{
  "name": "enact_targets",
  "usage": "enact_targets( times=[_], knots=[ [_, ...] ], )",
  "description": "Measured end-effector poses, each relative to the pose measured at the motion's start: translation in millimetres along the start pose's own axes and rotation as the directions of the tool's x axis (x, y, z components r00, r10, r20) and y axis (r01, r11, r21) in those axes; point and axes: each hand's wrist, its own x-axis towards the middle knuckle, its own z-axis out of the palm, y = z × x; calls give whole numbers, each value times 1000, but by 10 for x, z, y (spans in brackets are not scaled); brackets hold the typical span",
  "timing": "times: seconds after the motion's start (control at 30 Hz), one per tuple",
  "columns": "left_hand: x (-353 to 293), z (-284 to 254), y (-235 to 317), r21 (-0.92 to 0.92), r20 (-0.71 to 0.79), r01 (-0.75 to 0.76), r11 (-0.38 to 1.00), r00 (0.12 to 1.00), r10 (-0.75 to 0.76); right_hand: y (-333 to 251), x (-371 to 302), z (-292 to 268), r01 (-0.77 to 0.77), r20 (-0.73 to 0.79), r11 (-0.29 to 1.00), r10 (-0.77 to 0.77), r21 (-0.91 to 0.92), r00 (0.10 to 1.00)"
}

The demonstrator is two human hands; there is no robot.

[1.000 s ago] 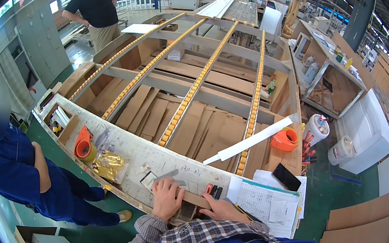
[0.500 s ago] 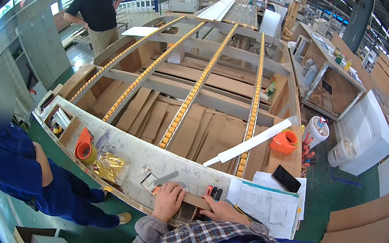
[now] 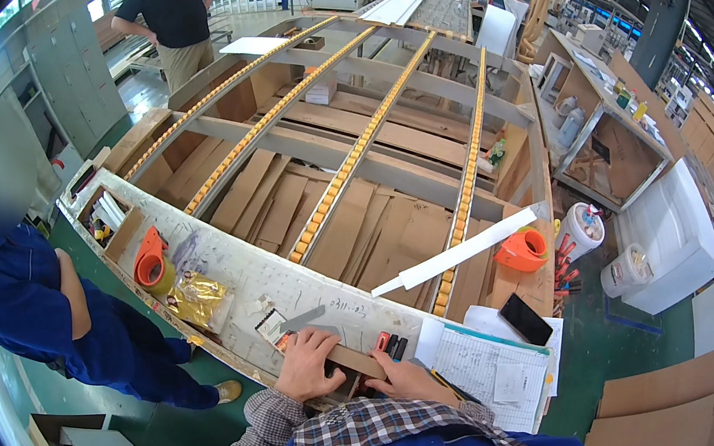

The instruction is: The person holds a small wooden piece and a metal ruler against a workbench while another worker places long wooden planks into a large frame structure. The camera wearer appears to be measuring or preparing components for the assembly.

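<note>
A flat brown strip (image 3: 358,363), which looks like board, lies along the near edge of the bench, beside a dark gap. My left hand (image 3: 308,365) holds its left end, fingers over the far side and thumb on the near side. At the other end my right hand (image 3: 407,382) grips it, partly covering it. Just beyond my left hand are a grey metal blade-like piece (image 3: 305,318) and a small printed packet (image 3: 271,328). Red and black pen-like tools (image 3: 390,343) lie by my right fingertips.
Papers on a clipboard (image 3: 488,378) and a black phone (image 3: 526,320) lie to the right. Orange tape dispensers (image 3: 522,251) sit on both sides. Beyond stands a large frame with yellow roller tracks (image 3: 368,137). A person in blue (image 3: 15,289) stands at left, another (image 3: 168,17) farther off.
My left thumb has moved off the top of the strip to its near side. My right hand stays at the strip's other end. The view has shifted slightly.
</note>
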Motion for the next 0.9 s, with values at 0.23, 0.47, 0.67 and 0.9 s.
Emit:
enact_targets(
  times=[0.23, 0.47, 0.67, 0.9],
  knots=[
    [-30, 137, -91, -18, -12, 32, 999, 999, -33, 20, 9, 3, 4, 20, 1000, -4, -6, 1000],
    [-33, 175, -115, 7, -5, 19, 1000, 1000, -19, 31, 6, -5, 0, 34, 1000, 0, -5, 999],
    [-50, 189, -138, 52, -8, 4, 999, 1000, -3, 17, 30, -28, -9, 64, 1000, 8, 12, 998],
    [-61, 215, -148, 70, -1, -1, 998, 1000, 1, 63, 37, -9, 16, 62, 999, -19, 41, 998]
  ],
)
